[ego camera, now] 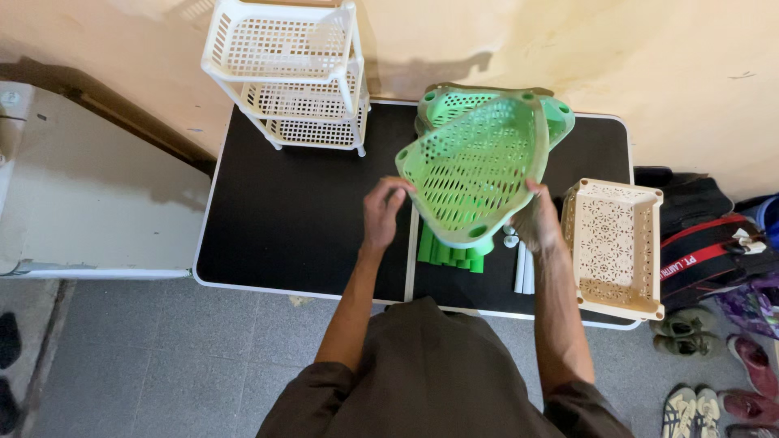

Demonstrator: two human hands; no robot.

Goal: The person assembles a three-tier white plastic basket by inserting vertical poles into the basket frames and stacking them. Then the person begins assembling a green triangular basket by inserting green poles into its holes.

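Left hand and right hand, arms outstretched, apparently grip the tilted green basket by opposite edges.

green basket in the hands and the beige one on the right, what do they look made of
The green basket looks like moulded plastic: even pale colour, regular perforated lattice, thin smooth rim, a slight sheen. The beige basket also looks plastic, matte to semi-gloss, with an ornamental cut-out pattern repeated too evenly for woven material. Neither can be confirmed by look alone.
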